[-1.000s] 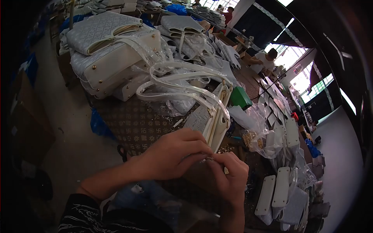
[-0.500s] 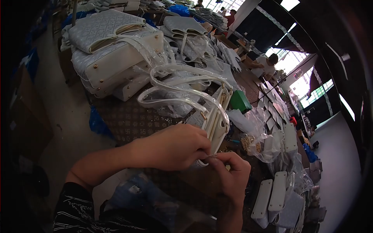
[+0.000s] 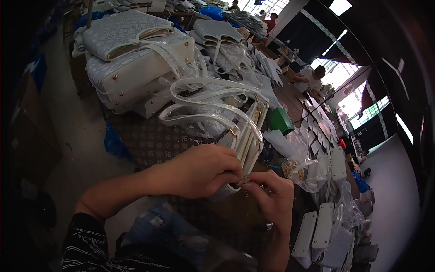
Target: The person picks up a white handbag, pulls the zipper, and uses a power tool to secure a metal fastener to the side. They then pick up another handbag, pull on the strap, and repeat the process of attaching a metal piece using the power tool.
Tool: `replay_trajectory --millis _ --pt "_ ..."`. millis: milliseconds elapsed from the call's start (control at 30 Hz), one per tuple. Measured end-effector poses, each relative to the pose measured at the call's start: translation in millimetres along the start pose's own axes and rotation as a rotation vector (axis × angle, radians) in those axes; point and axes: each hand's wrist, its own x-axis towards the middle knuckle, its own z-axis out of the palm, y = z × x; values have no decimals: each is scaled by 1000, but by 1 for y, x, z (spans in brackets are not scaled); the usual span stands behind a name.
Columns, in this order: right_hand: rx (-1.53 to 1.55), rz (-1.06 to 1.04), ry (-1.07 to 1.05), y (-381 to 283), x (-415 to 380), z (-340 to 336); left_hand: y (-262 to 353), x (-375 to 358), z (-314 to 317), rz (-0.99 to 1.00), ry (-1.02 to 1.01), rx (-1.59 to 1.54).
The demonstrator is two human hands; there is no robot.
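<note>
Two hands meet at the lower end of a cream handbag (image 3: 247,145) standing on edge on the patterned table (image 3: 154,140). The left hand (image 3: 199,170) is curled shut over the bag's near corner, its fingertips pinching at a small metal fitting (image 3: 242,180). The right hand (image 3: 272,199) closes in from 4 o'clock, thumb and forefinger pressed together on the same fitting; whether either pinch actually clamps it, I cannot tell, since the piece is largely hidden. The bag's long axis runs from the hands toward 1 o'clock, with its plastic-wrapped handles (image 3: 208,102) looping away at 11 o'clock. Both hands touch the work; the left covers more of the bag. At 11 o'clock sits a stack of finished bags (image 3: 131,54); at 2 o'clock lie a green box (image 3: 280,120) and a clear bag of hardware (image 3: 297,163). White panels (image 3: 317,229) lie at 5 o'clock.
</note>
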Motion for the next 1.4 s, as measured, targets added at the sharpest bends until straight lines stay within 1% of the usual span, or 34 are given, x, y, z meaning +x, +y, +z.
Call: replay_trajectory --millis 100,167,233,400,467,500,567,600,667,700,767,800,833,867,900,967,1100,1167,1300,1367,1400 --pt "-34 -66 -36 3 6 -4 2 1 -1 3 -15 -3" --pt "-45 -97 -57 4 9 -6 5 2 -2 -43 -27 -14" --pt "-16 -9 -83 3 10 -7 6 3 1 -38 -7 10" --pt "-18 44 -69 2 8 -5 4 4 9 -43 34 46" --pt "-28 70 -64 3 7 -4 4 5 11 -20 56 118" --pt "17 101 -61 3 6 -3 7 5 11 -24 53 116" --pt "64 136 -61 3 6 -3 15 7 11 -1 46 288" --pt "86 134 -60 1 6 -3 16 7 12 -6 43 284" --pt "109 135 -59 1 5 -3 17 8 15 73 88 363" --pt "157 154 -58 2 5 -3 16 7 15 72 85 363" --pt "205 168 -54 3 4 -3 13 7 16 75 78 283" --pt "270 212 -56 2 3 -3 12 7 16 77 77 285" --pt "334 256 -60 2 2 -3 11 7 16 48 73 225" --pt "334 253 -60 3 0 -2 11 7 16 17 70 165" --pt "388 269 -36 5 -2 0 11 7 15 15 71 167" --pt "441 286 -14 6 -5 2 10 10 9 -63 -40 20" --pt "533 322 34 5 -6 4 15 15 4 -110 -117 -76" --pt "560 340 39 4 -7 2 21 16 8 -184 -64 -48" --pt "579 370 -6 5 -7 0 15 14 22 -227 6 -56" --pt "569 368 -20 4 -9 -1 8 10 27 -82 76 -110" --pt "554 392 -14 2 -9 -2 7 9 30 -78 78 -110"
